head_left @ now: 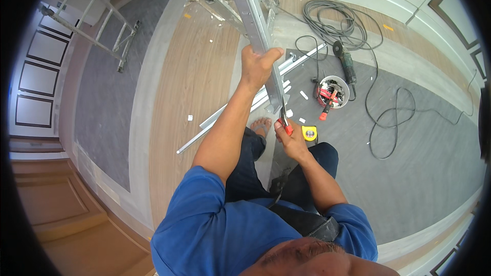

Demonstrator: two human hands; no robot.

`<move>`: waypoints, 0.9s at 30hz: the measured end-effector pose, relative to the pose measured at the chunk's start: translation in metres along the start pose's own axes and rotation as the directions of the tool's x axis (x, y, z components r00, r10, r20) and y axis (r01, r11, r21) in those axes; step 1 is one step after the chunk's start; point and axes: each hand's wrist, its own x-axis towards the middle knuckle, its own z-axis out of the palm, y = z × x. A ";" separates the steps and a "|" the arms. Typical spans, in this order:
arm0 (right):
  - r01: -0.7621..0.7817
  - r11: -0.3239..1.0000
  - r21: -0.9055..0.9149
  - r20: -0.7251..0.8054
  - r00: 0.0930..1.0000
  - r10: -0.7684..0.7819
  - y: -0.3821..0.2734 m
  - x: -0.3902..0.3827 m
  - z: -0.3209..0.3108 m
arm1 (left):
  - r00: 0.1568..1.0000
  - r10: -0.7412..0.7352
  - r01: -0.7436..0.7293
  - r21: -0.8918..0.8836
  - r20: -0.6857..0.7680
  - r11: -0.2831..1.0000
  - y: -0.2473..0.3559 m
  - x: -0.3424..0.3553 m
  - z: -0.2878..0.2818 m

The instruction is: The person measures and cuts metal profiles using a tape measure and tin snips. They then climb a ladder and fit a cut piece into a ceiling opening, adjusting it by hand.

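Note:
My left hand (257,69) is wrapped round a long grey metal channel (250,14), which slants from the ladder side down toward me. At the channel's near end, my right hand (295,143) grips red-handled tin snips (288,129). Their dark blades touch or overlap that end; whether they bite into the metal I cannot tell. Just right of this hand is a yellow tape measure (309,133). Beneath the channel, several thin metal and white strips (217,116) lie across the floor, with small white scraps (304,94) around them.
A white bucket (347,101) holds dark small pieces and a red-handled tool. Beside it lies an angle grinder (348,66), near a coiled grey cable (335,20) trailing right. A metal ladder (209,0) stands ahead; a metal frame stand (97,30) is at far left.

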 end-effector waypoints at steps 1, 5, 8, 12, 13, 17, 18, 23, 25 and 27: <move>0.052 0.996 -0.065 -0.056 0.997 -0.056 -0.003 -0.001 0.000 | 0.998 0.009 -0.009 -0.002 -0.055 1.000 0.000 -0.002 0.002; 0.088 0.927 -0.365 -0.214 0.961 -0.175 -0.008 0.001 -0.007 | 0.969 0.048 -0.041 0.035 -0.240 0.999 0.006 -0.003 0.007; 0.141 0.838 -0.526 -0.252 0.916 -0.312 -0.002 0.003 -0.008 | 0.941 -0.005 -0.003 -0.022 -0.338 1.000 0.011 -0.004 0.013; 0.172 0.796 -0.580 -0.264 0.885 -0.383 0.011 0.000 -0.005 | 0.929 -0.050 0.015 -0.098 -0.366 0.995 0.017 -0.001 0.013; 0.142 0.834 -0.534 -0.265 0.908 -0.324 0.013 -0.002 -0.004 | 0.930 -0.046 0.001 -0.123 -0.365 0.992 0.017 0.000 0.013; -0.076 0.974 -0.211 -0.124 0.991 0.051 0.012 -0.014 -0.006 | 0.943 -0.093 0.033 -0.189 -0.319 0.981 0.021 -0.003 0.002; -0.037 0.982 -0.186 -0.095 0.995 0.020 0.010 -0.016 -0.007 | 0.942 -0.092 0.017 -0.225 -0.324 0.974 0.022 -0.003 0.000; -0.031 0.983 -0.181 -0.035 0.999 0.025 0.002 -0.016 -0.013 | 0.959 -0.148 0.087 -0.245 -0.242 0.966 0.021 0.000 -0.011; -0.069 0.988 -0.138 0.043 0.996 0.075 0.005 -0.015 -0.017 | 0.964 -0.169 0.119 -0.234 -0.208 0.965 0.017 0.002 -0.012; -0.098 0.993 -0.060 0.149 0.983 0.106 0.011 -0.014 -0.021 | 0.968 -0.170 0.124 -0.238 -0.184 0.963 0.013 0.006 -0.013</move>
